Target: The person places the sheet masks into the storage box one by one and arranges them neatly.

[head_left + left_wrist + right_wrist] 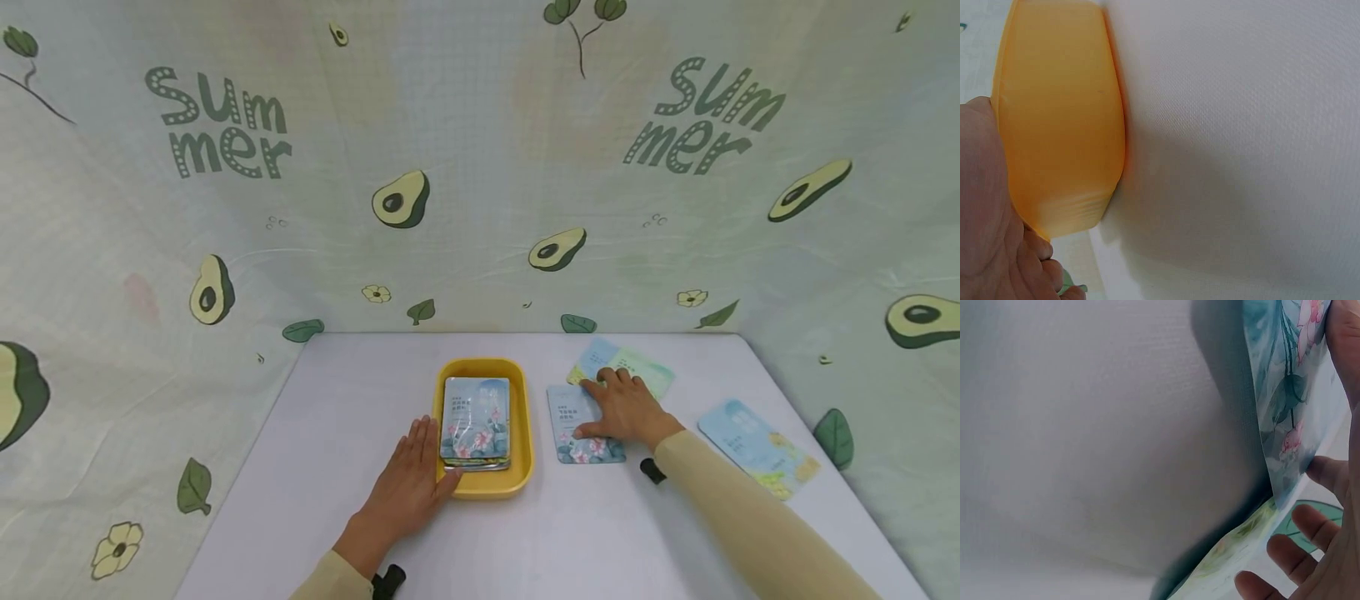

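Observation:
A yellow tray (521,467) stands on the white table, with a small stack of flat packets inside; the top packet (475,417) is pale blue with pink lotus flowers. My left hand (405,483) rests along the tray's left rim, fingers straight and thumb at the front left corner. To the tray's right lies another blue lotus packet (570,421). Over its right part is my right hand (626,408), thumb touching the packet's printed face and index finger at its edge. The other right fingers are spread beyond the packet in the right wrist view.
Behind my right hand lie a blue-and-yellow packet (592,357) and a light green packet (652,373), overlapping. A larger-looking blue packet with yellow print (757,446) lies by the table's right side. A printed cloth (480,150) hangs behind the table (360,383).

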